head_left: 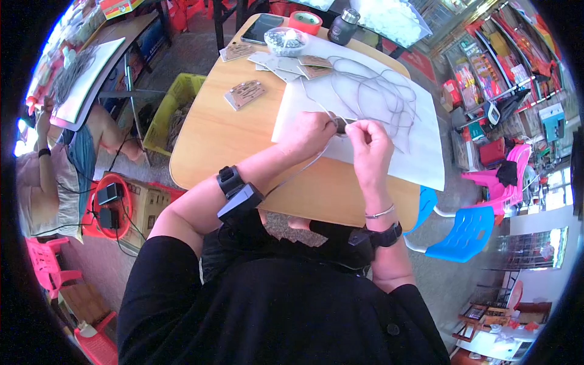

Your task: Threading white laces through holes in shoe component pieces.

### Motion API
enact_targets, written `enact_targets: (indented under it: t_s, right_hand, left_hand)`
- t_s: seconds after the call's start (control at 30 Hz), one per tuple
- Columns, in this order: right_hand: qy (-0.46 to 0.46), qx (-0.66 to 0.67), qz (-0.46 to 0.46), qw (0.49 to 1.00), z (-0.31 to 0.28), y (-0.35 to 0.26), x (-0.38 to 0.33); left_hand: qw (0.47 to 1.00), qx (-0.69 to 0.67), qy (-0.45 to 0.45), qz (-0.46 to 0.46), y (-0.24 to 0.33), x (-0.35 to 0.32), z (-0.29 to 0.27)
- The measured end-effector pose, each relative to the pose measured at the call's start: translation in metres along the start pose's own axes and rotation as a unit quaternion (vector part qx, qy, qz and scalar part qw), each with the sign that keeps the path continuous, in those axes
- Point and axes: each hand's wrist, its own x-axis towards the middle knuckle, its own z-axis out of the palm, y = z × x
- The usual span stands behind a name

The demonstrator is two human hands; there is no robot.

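The table carries paper under my grip. Grey cord spreads beyond in loose loops; a quick pull could tangle it. My left hand clenches cord; my right hand pinches, on what I cannot tell. Between both sits a dark piece.

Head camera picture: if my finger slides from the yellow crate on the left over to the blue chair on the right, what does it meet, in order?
Yellow crate → patterned card lying alone → left hand → right hand → blue chair.
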Motion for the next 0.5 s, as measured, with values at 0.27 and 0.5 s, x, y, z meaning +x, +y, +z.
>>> enact_targets:
  t_s: [0.27, 0.5]
  right_hand:
    - [0.016, -0.106, -0.375, 0.921, 0.005, -0.017, -0.003]
    - [0.077, -0.189, -0.448, 0.871, 0.013, -0.007, -0.015]
  left_hand:
    - [0.930, -0.327, -0.137, -0.098, -0.006, 0.008, -0.005]
    - [0.901, -0.374, -0.209, -0.070, -0.003, -0.002, -0.009]
